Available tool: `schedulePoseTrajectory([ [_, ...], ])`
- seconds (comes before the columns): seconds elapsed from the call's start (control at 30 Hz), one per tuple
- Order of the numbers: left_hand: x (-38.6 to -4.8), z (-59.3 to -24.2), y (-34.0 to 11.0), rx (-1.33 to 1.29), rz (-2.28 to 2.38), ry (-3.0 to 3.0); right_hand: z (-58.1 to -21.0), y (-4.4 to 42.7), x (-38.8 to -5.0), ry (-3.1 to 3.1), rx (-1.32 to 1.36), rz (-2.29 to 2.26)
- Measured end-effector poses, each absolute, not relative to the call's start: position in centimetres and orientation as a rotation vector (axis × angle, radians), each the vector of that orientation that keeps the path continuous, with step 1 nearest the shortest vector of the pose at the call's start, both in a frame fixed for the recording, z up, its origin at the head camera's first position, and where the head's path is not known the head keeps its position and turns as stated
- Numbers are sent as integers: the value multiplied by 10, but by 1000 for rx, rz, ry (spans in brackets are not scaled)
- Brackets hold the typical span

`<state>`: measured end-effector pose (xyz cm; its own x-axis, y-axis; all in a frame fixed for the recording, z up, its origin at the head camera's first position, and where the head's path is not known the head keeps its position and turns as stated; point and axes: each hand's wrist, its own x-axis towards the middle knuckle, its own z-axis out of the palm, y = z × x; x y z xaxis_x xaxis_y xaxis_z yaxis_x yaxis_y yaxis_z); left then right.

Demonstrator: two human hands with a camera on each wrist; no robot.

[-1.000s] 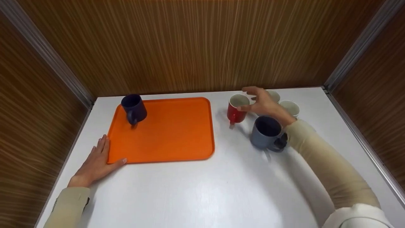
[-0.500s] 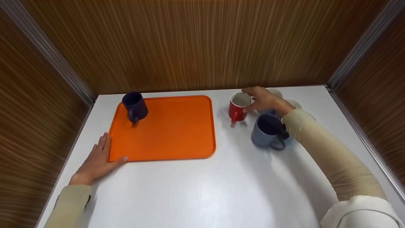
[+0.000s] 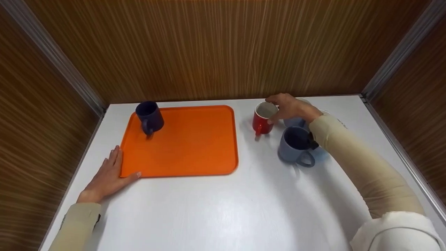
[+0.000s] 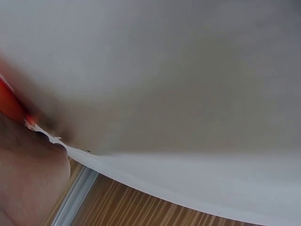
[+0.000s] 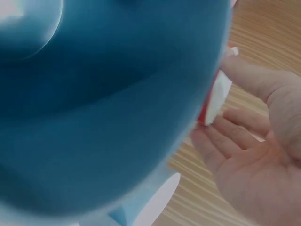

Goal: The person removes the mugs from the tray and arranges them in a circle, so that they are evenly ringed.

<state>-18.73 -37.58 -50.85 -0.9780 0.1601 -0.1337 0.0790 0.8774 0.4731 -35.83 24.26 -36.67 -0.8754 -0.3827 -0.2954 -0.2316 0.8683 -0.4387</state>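
My right hand reaches over the mugs to the red mug, which stands upright on the table. The thumb lies on the mug's near side and the fingers go round its far side, gripping it near the rim. In the right wrist view the red mug is mostly hidden behind a large blue-grey mug. My left hand rests with straight fingers along the left edge and thumb on the near edge of the orange tray. On the tray's far left corner stands a dark blue mug.
Under my right forearm stands a blue-grey mug. Behind it, partly covered by my hand, is a light blue mug; another pale rim shows past the sleeve. Wood-grain walls enclose the white table behind and on both sides.
My right hand has closed in on the red mug from the right, thumb and fingers now round it. The left hand, the tray and the mugs have stayed in place.
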Motion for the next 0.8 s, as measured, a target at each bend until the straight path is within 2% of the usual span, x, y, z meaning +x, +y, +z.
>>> schedulePoseTrajectory([
  [0.8, -191, -508, -375, 223, 706, 2893, -369, 259, -359, 2731, -518, -573],
])
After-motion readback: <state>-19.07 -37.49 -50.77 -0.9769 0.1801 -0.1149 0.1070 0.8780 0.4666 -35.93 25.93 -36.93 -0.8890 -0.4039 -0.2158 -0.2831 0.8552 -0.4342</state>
